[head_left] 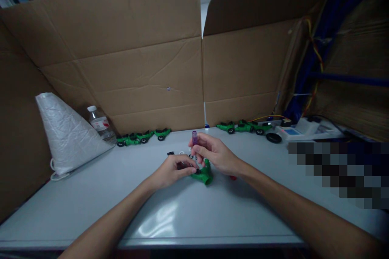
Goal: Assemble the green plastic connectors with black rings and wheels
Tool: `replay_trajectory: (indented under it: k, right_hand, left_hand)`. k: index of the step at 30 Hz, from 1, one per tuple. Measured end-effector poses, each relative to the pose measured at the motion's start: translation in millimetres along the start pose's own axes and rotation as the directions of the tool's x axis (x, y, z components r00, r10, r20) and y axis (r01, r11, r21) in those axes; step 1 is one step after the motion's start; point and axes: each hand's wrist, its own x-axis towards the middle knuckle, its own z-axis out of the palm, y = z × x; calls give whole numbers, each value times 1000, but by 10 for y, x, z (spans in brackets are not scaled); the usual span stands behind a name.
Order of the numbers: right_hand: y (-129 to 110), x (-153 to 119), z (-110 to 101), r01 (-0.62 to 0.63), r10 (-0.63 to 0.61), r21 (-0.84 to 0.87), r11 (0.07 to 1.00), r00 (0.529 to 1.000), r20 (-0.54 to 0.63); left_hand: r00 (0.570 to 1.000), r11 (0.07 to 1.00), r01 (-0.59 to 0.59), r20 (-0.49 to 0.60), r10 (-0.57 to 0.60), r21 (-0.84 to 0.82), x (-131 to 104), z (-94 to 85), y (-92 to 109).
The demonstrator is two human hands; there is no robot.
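My right hand (217, 153) is closed around a small screwdriver (195, 137) with a purple see-through handle. The tool stands upright, its thin shaft pointing down at a green plastic toy body (204, 176). With fingers pinched, my left hand (173, 171) grips that green body at its left side, close to the screwdriver's tip. What the tip touches is too small and partly hidden by the fingers. Behind my hands lie a small black piece (170, 153) and a white ring (181, 153). A red piece (233, 178) shows partly beneath my right wrist.
Green toy cars with black wheels line the back left (142, 136) and back right (244, 127). A silver bag (71, 137) and a water bottle (101, 124) stand left. On the right are a black ring (274, 138) and a power strip (310, 129). Cardboard walls (136, 68) enclose the table (91, 210).
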Motion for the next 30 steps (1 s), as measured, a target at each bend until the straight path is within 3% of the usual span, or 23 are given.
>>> replay_trajectory:
  k: [8,19,30]
  right_hand:
    - [-2,-14,26,10,-10,16,1000,1000,4]
    - [-68,-26,78,-6,6,1,1000,1000,-1]
    - [16,33,115,-37,38,103,994,999,-5]
  left_hand:
    - [1000,999,0,6,0,-41,-12,35,58]
    - [1000,997,-8,-14,9,82,-14,36,62]
    - [1000,997,-27,-3,27,75,-29,78,77]
